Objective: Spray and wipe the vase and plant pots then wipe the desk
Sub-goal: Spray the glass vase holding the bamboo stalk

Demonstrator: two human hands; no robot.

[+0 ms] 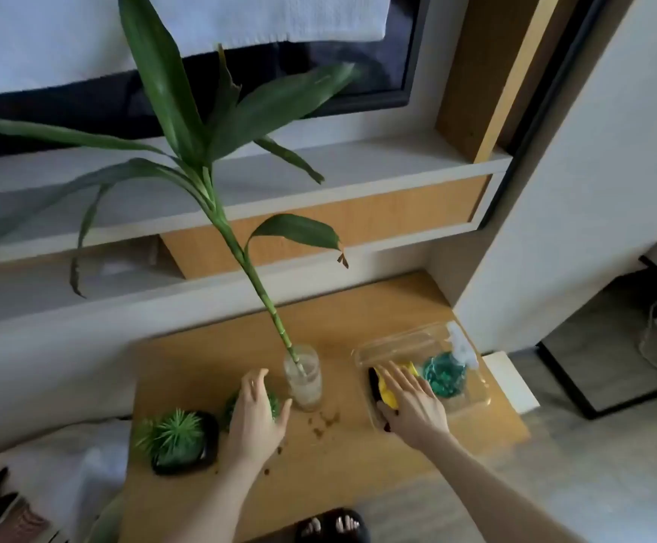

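Observation:
A clear glass vase (304, 380) with a tall green stalk stands mid-desk on the wooden desk (342, 456). Left of it sit a black pot (185, 440) with a spiky green plant and a second small spiky plant (274, 403), mostly hidden under my left hand (256, 415), which hovers over it with fingers spread. My right hand (411, 403) reaches with straight fingers into a clear plastic tray (471, 401), lying over a yellow cloth (389, 395). A green spray bottle (444, 374) with a white head lies in the tray.
Brown crumbs (324, 421) are scattered on the desk in front of the vase. White shelves (240, 213) and a dark screen rise behind the desk, and the plant's long leaves (170, 92) spread high over it. A white wall corner stands at the right.

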